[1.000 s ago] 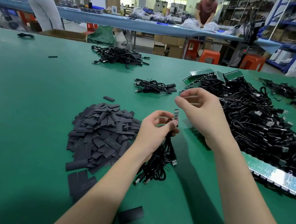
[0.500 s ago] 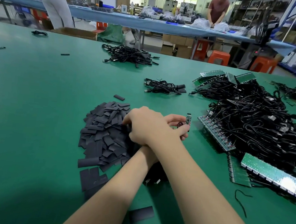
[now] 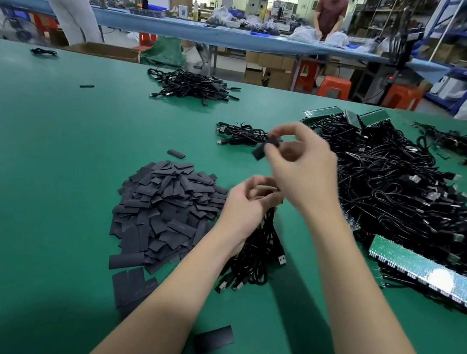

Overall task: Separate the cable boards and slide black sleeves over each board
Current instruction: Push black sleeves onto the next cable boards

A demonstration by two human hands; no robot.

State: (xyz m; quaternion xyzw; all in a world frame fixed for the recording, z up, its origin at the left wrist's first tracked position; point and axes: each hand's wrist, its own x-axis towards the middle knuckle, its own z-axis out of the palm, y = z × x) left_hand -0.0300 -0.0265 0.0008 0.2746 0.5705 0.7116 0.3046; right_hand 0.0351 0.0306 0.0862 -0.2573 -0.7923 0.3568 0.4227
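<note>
My right hand (image 3: 301,169) is raised above the green table and pinches a flat black sleeve (image 3: 263,149) between thumb and fingers. Below it, my left hand (image 3: 245,206) grips a bundle of black cables (image 3: 257,247) whose USB plugs hang down to the table; the board at the bundle's top is hidden by my fingers. A heap of black sleeves (image 3: 163,207) lies just left of my left hand. To the right, joined green cable boards (image 3: 423,269) lie under a big tangle of cables (image 3: 396,187).
Loose sleeves (image 3: 214,339) lie near the front edge. A small cable bundle (image 3: 239,134) and a larger pile (image 3: 189,85) lie farther back. More cables (image 3: 455,142) sit at far right. Two people stand at a blue bench (image 3: 212,33) behind.
My right hand reached across to the sleeve heap, then lifted up and to the right with one black sleeve pinched in it. My left hand kept holding the cable bundle.
</note>
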